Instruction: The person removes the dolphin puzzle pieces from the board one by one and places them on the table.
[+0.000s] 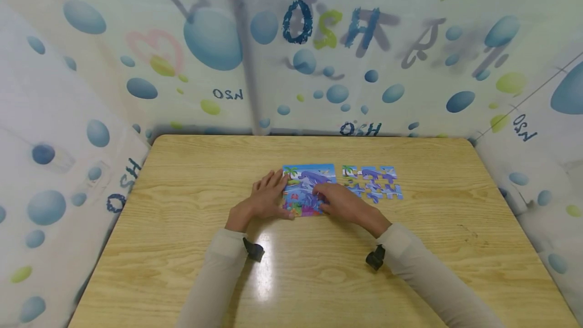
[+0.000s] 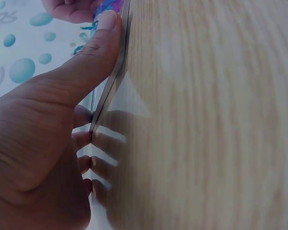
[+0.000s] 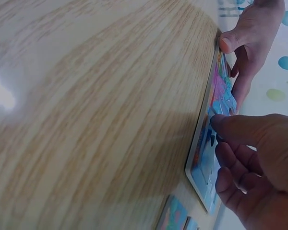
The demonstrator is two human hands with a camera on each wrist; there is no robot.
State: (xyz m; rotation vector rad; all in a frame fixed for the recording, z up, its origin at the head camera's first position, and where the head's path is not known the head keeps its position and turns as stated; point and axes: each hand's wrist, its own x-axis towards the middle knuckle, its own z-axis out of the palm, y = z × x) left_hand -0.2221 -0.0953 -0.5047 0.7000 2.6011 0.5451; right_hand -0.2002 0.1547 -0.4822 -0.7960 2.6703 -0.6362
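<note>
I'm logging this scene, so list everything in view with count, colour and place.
table: one, light wood, fills the foreground.
puzzle board: one, blue and purple dolphin picture, table centre, under both hands.
loose pieces: one spread group, blue and purple, just right of the board.
backdrop: white sheet with blue and green bubbles, around the table.
wrist cameras: two, black, on the wrists.
left hand: rests on the board's left edge.
right hand: fingers on the board.

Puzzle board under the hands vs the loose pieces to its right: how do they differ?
The puzzle board is one solid rectangle; the loose pieces lie with gaps between them. The left hand and right hand both touch the board; neither touches the loose pieces. The board has a raised edge in the wrist views; the loose pieces lie flat on the table. Both show the same dolphin and palm picture.
</note>
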